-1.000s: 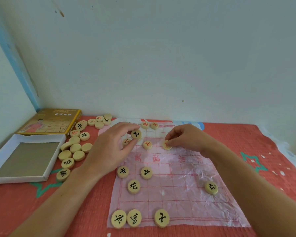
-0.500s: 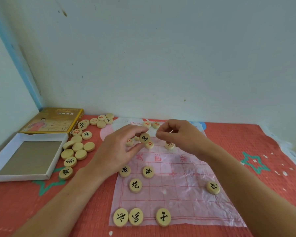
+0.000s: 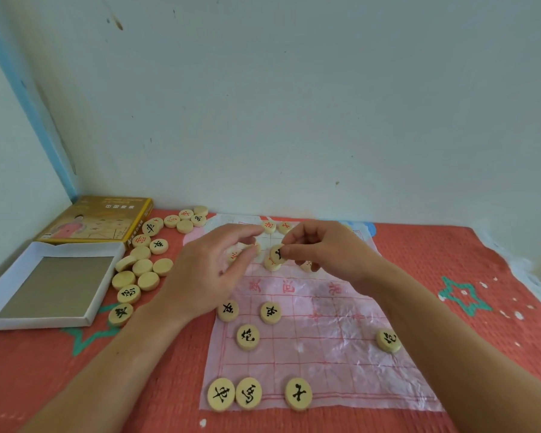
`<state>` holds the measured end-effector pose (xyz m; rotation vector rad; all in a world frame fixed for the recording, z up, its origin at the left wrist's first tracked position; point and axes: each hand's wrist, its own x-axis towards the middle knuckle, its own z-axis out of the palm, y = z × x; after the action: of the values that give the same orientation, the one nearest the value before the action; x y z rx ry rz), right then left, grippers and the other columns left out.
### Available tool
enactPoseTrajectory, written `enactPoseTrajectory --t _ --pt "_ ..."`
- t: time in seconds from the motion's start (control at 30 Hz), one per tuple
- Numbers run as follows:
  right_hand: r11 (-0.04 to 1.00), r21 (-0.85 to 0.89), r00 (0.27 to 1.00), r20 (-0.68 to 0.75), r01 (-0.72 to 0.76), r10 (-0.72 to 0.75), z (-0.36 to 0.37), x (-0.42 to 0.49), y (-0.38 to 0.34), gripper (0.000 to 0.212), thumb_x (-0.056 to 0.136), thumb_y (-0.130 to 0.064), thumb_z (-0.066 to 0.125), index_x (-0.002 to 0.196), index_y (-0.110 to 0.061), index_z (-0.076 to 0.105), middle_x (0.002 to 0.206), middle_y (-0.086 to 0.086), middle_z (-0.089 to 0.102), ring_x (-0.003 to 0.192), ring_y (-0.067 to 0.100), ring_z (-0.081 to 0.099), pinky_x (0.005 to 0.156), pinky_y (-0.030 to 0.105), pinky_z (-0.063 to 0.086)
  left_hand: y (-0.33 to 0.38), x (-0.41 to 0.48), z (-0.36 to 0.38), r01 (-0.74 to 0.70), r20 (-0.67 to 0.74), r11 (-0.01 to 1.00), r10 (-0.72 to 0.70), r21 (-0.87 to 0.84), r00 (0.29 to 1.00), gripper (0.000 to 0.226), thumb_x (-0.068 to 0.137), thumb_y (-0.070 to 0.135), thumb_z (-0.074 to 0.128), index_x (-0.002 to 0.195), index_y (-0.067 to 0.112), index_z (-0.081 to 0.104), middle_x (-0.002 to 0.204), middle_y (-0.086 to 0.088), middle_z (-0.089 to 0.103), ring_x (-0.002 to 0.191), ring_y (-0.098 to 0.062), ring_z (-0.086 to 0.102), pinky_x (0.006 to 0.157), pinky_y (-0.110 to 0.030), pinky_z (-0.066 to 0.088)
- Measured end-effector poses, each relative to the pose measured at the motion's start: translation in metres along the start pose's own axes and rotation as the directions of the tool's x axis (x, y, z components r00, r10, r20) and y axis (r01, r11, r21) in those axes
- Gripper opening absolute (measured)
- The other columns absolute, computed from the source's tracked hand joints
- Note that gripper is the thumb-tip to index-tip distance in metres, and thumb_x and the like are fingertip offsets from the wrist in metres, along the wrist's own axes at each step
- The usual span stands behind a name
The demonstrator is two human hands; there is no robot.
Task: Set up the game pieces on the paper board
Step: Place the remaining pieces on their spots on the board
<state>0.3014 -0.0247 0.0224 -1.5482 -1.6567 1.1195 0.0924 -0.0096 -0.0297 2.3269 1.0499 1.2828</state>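
The pink paper board lies on a red cloth. Black-marked discs stand on its near half: three in the front row, two cannons, two soldiers. Red-marked discs sit at the far edge and under my hands. My right hand pinches a black-marked disc just above the far half. My left hand hovers beside it, thumb and fingers apart, holding nothing.
A loose pile of discs lies left of the board, some face down. Further left are the open white box tray and its yellow lid. The wall stands right behind the board.
The black-marked disc has passed from my left hand's fingertips to my right hand. My right hand rose off the red disc it was touching; my left hand's fingers have opened.
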Motion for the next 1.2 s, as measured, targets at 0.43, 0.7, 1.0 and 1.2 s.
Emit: enactPoseTrajectory --t 0.43,0.7,1.0,1.2 --pt "0.965 -0.263 0.942 0.319 -0.017 0.104 -0.019 -0.037 0.003 0.011 0.081 -0.02 0.076 0.091 -0.015 0.073 0.087 -0.001 0.075 0.078 0.008 0.067 0.079 0.021 0.053 -0.01 -0.002 -0.011 0.08 -0.122 0.987 -0.063 0.139 0.99 0.029 0.091 0.021 0.05 0.114 0.021 0.067 0.109 0.018 0.064 0.102 0.0 0.061 0.089 -0.022 0.049" --pt "0.907 -0.421 0.888 0.423 0.019 0.178 -0.034 -0.076 0.005 0.008 0.08 -0.023 0.077 0.088 -0.023 0.074 0.077 -0.011 0.072 0.068 -0.001 0.06 0.066 0.016 0.045 -0.009 -0.002 -0.011 0.085 -0.137 0.988 -0.066 0.132 0.988 0.027 0.09 0.021 0.051 0.111 0.021 0.068 0.106 0.017 0.065 0.099 0.001 0.061 0.087 -0.021 0.047" --pt "0.83 -0.557 0.867 0.432 0.039 0.249 -0.035 -0.09 0.007 0.012 0.08 -0.031 0.076 0.091 -0.026 0.076 0.075 -0.02 0.067 0.064 -0.006 0.056 0.06 0.009 0.041 -0.007 -0.003 -0.01 0.081 -0.129 0.986 -0.063 0.145 0.99 0.028 0.089 0.021 0.051 0.111 0.021 0.068 0.105 0.019 0.063 0.096 0.006 0.056 0.084 -0.008 0.041" --pt "0.812 -0.583 0.858 0.437 0.042 0.269 -0.028 -0.088 0.008 0.01 0.08 -0.031 0.076 0.09 -0.028 0.075 0.082 -0.017 0.07 0.071 -0.005 0.059 0.064 0.011 0.043 -0.006 -0.003 -0.01 0.096 -0.135 0.986 -0.077 0.138 0.988 0.028 0.088 0.021 0.052 0.111 0.021 0.069 0.106 0.021 0.062 0.099 0.004 0.057 0.085 -0.01 0.042"
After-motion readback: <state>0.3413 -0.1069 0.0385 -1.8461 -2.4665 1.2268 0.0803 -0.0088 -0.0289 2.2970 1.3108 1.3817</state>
